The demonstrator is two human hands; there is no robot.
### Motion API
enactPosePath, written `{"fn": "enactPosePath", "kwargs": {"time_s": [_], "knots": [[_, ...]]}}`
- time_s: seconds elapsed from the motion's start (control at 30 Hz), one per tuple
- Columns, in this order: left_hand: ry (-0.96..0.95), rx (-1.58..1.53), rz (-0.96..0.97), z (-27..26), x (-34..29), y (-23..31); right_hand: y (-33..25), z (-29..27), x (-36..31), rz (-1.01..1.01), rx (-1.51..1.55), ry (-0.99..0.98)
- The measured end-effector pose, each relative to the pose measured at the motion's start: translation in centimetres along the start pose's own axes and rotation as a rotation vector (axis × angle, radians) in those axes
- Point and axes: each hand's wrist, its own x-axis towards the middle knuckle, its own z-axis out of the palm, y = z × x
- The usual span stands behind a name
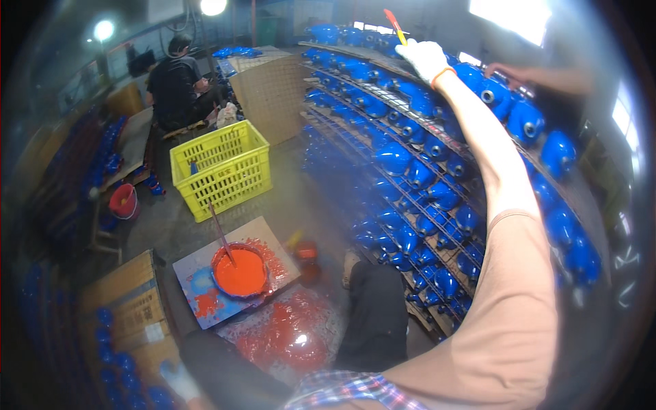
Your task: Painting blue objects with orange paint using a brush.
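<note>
Gloved left hand (179, 381) is down low on the near side, too blurry for me to tell how its grip stands, with the bucket of orange paint (239, 271) ahead of it on a splattered board (198, 256). Way further out, the gloved right hand (425, 60) has its grip pinching a red-and-yellow brush (394, 26), long axis tilting up and left, red end away from the fingers. Top-row blue parts (469, 77) lie just right of that hand, so right's clearly nearer.

Tiered rack (398, 104) is bearing glossy blue parts (393, 158); floor (285, 197) is carrying yellow crate (236, 183); spattered board (198, 280) is supporting bucket (244, 296) of orange paint (242, 275).
</note>
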Motion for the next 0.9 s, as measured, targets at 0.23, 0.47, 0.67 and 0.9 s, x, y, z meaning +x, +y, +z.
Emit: {"fn": "enactPosePath", "kwargs": {"time_s": [0.23, 0.47, 0.67, 0.9], "knots": [[0.014, 0.084, -0.058, -5.0, 4.6, 8.3, -4.3, -7.2, -2.7, -0.390, 0.182, 0.441], [-0.450, -0.625, 0.266, -2.2, 7.2, 34.3, -15.7, -20.6, -10.4, -0.276, 0.977, 0.244], [-1.479, -1.497, -0.416, 3.2, 1.3, 43.3, -30.8, -20.0, -16.1, -0.305, 1.783, 0.024], [-1.426, -1.686, -0.817, 3.6, -0.5, 34.0, -40.4, -11.5, -23.9, 0.500, 2.362, -0.528]]}}
